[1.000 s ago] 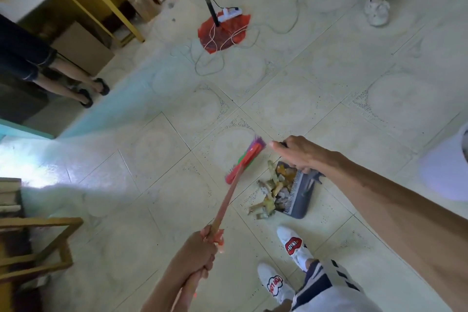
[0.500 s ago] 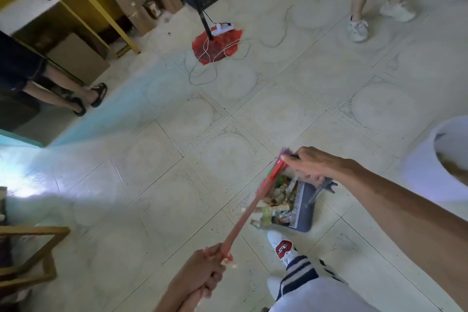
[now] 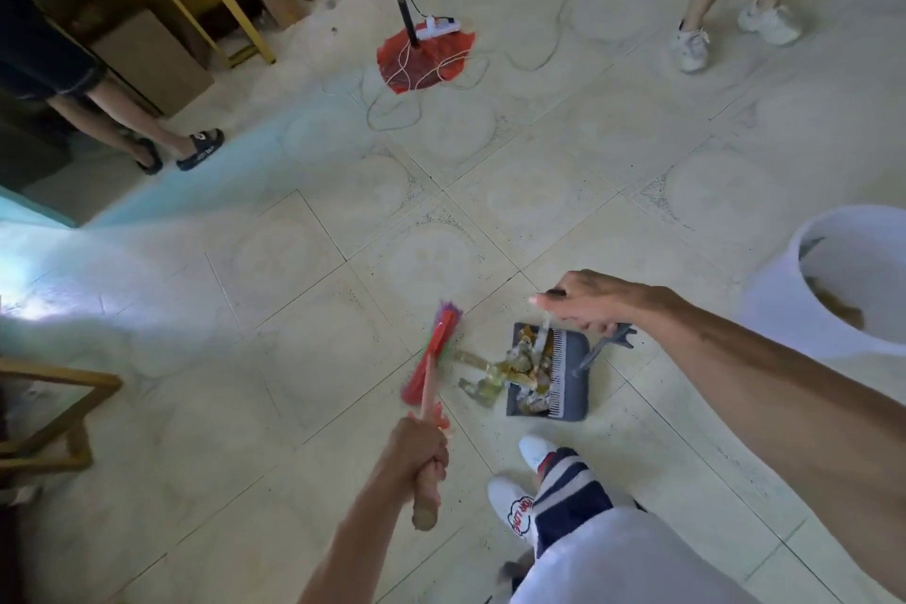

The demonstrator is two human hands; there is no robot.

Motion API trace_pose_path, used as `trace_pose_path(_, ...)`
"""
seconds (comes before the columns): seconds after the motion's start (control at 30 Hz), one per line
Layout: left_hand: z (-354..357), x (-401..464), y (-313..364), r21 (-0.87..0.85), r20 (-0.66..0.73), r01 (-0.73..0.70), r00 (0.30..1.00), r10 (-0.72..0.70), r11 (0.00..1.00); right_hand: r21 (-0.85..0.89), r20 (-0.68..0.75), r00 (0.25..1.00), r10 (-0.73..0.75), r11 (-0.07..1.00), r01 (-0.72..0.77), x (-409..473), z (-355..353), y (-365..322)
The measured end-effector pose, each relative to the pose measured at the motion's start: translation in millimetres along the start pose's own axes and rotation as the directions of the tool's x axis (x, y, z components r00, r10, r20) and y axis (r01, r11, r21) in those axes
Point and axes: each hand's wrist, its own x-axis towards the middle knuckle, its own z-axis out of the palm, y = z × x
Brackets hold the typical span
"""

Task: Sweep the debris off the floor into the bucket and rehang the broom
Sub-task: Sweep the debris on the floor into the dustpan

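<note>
You're gripping the broom (image 3: 434,361) handle in your left hand (image 3: 419,456), right hand (image 3: 593,304) clenching the dustpan (image 3: 549,378) handle. Debris (image 3: 495,370) is lying half in the pan mouth, just right of the bristles. Bucket (image 3: 833,280) is sitting off right, nearer your right hand.

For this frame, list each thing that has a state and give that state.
left hand: closed around the broom handle
right hand: gripping the dustpan's handle
broom: head down at the floor, left of the debris
dustpan: on the floor, partly filled
debris: part in the pan, part still on the tile at its mouth
bucket: upright, open, some waste inside
</note>
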Motion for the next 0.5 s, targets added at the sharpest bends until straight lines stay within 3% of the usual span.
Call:
trace_pose_path(0.2, 57.1, -16.0, 3.0, -0.240, 0.064, 0.060, 0.997, -0.046, 0.969, -0.108, -0.050, 0.995, -0.085, 0.991, 0.080, 2.4, 20.3, -7.0)
trace_pose_path(0.33, 71.0, -26.4, 0.9, -0.430, 0.139, 0.118, 0.988, -0.064, 0.895, -0.124, -0.180, 0.962, -0.206, 0.975, 0.186, 0.9, 21.7, 3.1)
trace_pose_path(0.4, 62.3, -28.2, 0.4, -0.458, 0.221, 0.159, 0.973, -0.061, 0.875, -0.160, -0.198, 0.950, -0.242, 0.964, 0.212, 1.0, 16.8, 6.8)
trace_pose_path(0.5, 31.3, -33.0, 0.2, -0.348, 0.286, 0.152, 0.957, -0.049, 0.925, -0.153, -0.188, 0.955, -0.230, 0.967, 0.203, 3.1, 7.4, 10.1)
